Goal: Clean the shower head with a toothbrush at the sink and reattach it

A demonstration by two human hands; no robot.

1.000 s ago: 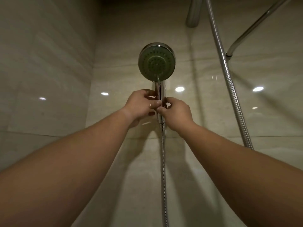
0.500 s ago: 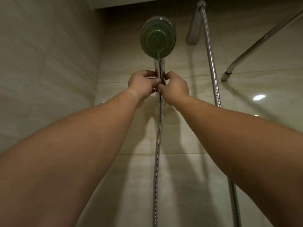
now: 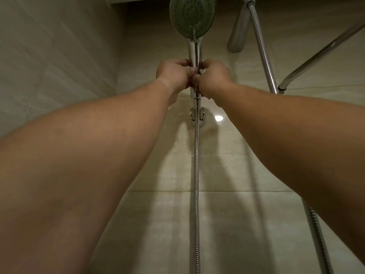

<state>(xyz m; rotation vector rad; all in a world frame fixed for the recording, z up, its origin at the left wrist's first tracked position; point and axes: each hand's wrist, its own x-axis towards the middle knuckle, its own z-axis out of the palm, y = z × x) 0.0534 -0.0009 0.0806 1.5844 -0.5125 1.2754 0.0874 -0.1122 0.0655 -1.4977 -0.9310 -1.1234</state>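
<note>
The shower head (image 3: 192,16), round with a grey-green nozzle face and a chrome handle, points at me at the top middle. My left hand (image 3: 173,76) grips the handle from the left. My right hand (image 3: 214,77) grips it from the right, thumbs meeting in front. The handle's lower end stands just above the chrome wall holder (image 3: 197,116). Its metal hose (image 3: 197,184) hangs straight down from the handle through the holder. No toothbrush or sink is in view.
Beige tiled walls meet in a corner at the left. A second ribbed metal hose (image 3: 262,48) runs down the wall at the right. A chrome rail (image 3: 316,56) slants up to the right from a wall fitting.
Both hands and the shower head have risen in the frame; the handle's base now sits above the wall holder, which has come into sight below my hands.
</note>
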